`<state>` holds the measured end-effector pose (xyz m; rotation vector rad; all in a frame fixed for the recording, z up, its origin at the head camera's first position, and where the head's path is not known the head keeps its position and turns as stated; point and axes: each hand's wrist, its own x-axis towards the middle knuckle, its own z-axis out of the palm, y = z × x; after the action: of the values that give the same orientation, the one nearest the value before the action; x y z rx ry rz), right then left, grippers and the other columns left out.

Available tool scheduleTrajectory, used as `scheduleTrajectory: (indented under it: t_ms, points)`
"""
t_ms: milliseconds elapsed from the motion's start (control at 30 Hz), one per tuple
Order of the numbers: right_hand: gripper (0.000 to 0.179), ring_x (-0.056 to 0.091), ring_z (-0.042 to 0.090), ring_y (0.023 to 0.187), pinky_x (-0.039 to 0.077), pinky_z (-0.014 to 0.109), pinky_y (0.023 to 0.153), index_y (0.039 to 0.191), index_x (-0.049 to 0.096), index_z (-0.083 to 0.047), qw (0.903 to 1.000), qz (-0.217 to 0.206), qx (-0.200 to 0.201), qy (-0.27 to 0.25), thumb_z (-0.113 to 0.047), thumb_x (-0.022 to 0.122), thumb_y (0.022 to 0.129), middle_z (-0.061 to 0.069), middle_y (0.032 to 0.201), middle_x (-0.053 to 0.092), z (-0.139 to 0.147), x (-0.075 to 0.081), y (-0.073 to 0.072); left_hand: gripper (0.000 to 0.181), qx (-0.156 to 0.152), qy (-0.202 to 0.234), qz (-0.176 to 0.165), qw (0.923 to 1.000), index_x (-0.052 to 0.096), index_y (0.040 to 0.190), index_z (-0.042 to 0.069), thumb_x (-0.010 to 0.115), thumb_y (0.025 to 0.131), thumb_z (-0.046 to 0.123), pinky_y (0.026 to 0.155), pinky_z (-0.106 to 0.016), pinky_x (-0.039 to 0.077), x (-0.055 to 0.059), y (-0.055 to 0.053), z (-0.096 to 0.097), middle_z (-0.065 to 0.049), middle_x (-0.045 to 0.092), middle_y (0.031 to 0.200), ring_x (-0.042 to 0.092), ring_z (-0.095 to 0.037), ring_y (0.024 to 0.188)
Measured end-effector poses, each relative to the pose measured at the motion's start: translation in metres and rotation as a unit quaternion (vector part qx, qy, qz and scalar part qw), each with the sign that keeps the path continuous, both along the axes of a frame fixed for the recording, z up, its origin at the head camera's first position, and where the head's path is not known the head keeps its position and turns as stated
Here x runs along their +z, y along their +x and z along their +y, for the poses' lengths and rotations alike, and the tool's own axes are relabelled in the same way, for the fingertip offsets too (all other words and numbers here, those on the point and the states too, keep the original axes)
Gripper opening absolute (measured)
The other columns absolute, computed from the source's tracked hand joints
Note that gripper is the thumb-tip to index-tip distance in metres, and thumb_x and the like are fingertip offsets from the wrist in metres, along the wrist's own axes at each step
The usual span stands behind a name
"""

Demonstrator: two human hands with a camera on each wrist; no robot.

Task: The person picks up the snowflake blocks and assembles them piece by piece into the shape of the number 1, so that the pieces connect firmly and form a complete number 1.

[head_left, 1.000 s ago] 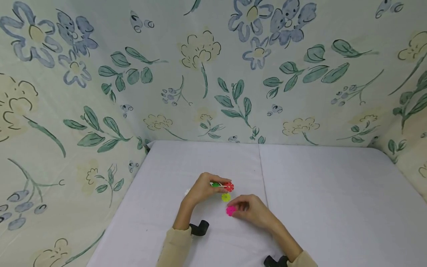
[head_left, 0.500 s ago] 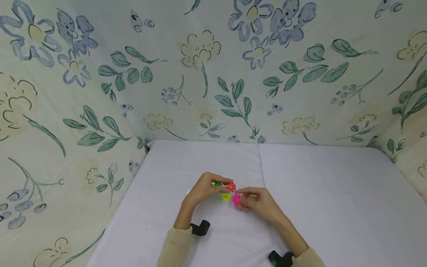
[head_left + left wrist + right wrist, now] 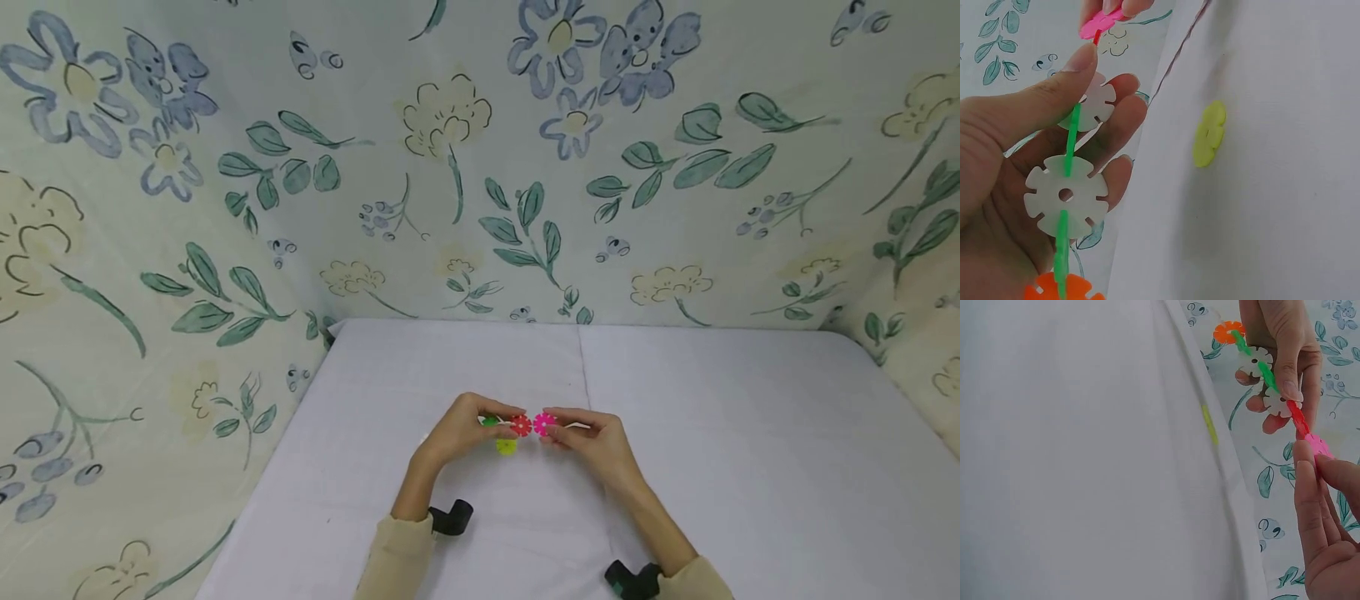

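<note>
Plain, bright discs run from right to left: a pink disc point(image 3: 545, 423), a red disc point(image 3: 522, 426), a milky white disc point(image 3: 1099, 107), a green disc point(image 3: 1072, 139), a second white disc point(image 3: 1082, 192), a second green disc point(image 3: 1061, 250) and an orange disc point(image 3: 1079, 287). Nearer is a lime-yellow disc point(image 3: 507, 448). The tablecloth point(image 3: 750, 458) is plain, pale lilac-white. The off-white backdrop point(image 3: 442, 237), far, left and right, bears blue and creamy-yellow flowers with green leaves, sketched in dark outline. Both sleeves point(image 3: 393, 560) are plain beige; the wrist mounts point(image 3: 452, 518) are black.
</note>
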<state>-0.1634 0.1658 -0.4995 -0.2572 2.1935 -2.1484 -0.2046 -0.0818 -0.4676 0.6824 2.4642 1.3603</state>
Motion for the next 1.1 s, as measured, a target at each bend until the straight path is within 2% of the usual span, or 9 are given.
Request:
scheduleTrajectory:
  t_ms: [233,500,667,767,1100]
  points:
    - [0.033,0.079,0.016,0.084,0.064,0.038,0.079,0.124,0.071,0.007,0.9997,0.022,-0.008,0.011,-0.001,0.075,0.093,0.026,0.107,0.068,-0.0016,-0.0004,0.0010,0.032,-0.005,-0.002,0.000,1.0000,0.078,0.122,0.016,0.081,0.090,0.020,0.092,-0.033,0.056,-0.0012,0.0004,0.0021,0.000,0.078,0.120,0.070,-0.015,0.109]
    - [0.032,0.079,0.019,0.087,0.063,0.042,0.080,0.122,0.072,0.004,0.9991,0.035,-0.015,0.016,-0.004,0.076,0.092,0.019,0.106,0.072,-0.0035,0.0002,0.0028,0.033,-0.011,0.002,-0.010,0.9999,0.078,0.123,0.013,0.081,0.091,0.019,0.081,-0.024,0.057,-0.0020,0.0003,0.0025,-0.005,0.077,0.123,0.070,-0.011,0.100]
    - [0.032,0.078,0.031,0.092,0.064,0.033,0.081,0.122,0.073,0.002,0.9983,0.052,-0.012,0.023,-0.006,0.077,0.092,0.023,0.110,0.075,-0.0037,0.0005,0.0031,0.033,-0.011,0.004,-0.011,0.9999,0.078,0.122,0.013,0.081,0.090,0.019,0.076,-0.022,0.056,-0.0010,0.0007,0.0026,-0.005,0.078,0.121,0.070,-0.010,0.093]
    - [0.031,0.078,0.033,0.093,0.063,0.028,0.081,0.122,0.074,0.001,0.9978,0.060,-0.013,0.025,-0.006,0.077,0.092,0.025,0.111,0.076,-0.0035,0.0012,0.0029,0.034,-0.014,0.008,-0.011,0.9998,0.078,0.123,0.012,0.081,0.090,0.019,0.074,-0.022,0.056,-0.0002,0.0011,0.0028,-0.006,0.078,0.120,0.071,-0.012,0.089]
    - [0.031,0.079,0.022,0.090,0.063,0.028,0.080,0.122,0.073,0.003,0.9971,0.073,-0.013,0.020,-0.003,0.076,0.092,0.026,0.114,0.075,-0.0042,0.0020,0.0029,0.034,-0.006,0.019,-0.011,0.9997,0.078,0.122,0.014,0.082,0.090,0.023,0.073,-0.024,0.055,0.0021,0.0022,0.0035,-0.003,0.078,0.120,0.066,-0.012,0.097]
